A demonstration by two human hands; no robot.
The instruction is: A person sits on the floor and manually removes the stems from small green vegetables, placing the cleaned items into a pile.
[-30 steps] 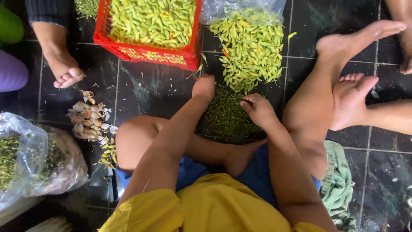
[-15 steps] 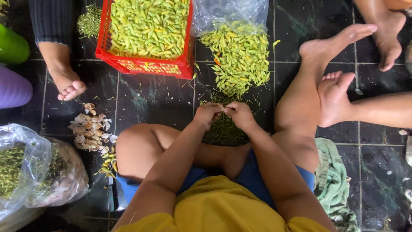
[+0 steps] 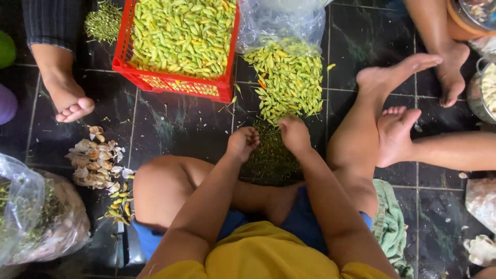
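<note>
— Chillies (image 3: 289, 77), small green and yellow ones, lie heaped on the dark tiled floor (image 3: 170, 129), spilling out of a clear plastic bag (image 3: 281, 20). Where do the hands sit against that heap?

— Right hand (image 3: 294, 133) rests at the heap's near edge, knuckles up, fingers curled down onto the chillies; whether it actually grips one I cannot tell. Left hand (image 3: 244, 143) is just beside it, drawn into a loose fist, and what is inside is hidden. Both hover above a darker pile of green stems (image 3: 271, 160) on the floor between the person's legs.

— And further out?

— Behind the left hand stands a red plastic crate (image 3: 175, 82), filled with the same green and yellow chillies. Beyond the crate's far left corner lies another small heap of stems (image 3: 103, 23).

— What about the left side of the floor?

— Pale garlic skins (image 3: 95, 160) lie in a cluster near the person's left knee, with a few stray chillies (image 3: 119, 204) just below them. A clear bag of green trimmings (image 3: 36, 222) sits at the bottom left.

— Other people?

— Yes. A bare foot (image 3: 67, 98) with a dark striped trouser leg is at the upper left. On the right, two more feet (image 3: 398, 134) from other people come in beside the person's own outstretched right leg. A green cloth (image 3: 390, 222) lies by the right thigh, and a metal bowl (image 3: 478, 93) shows at the right edge.
</note>
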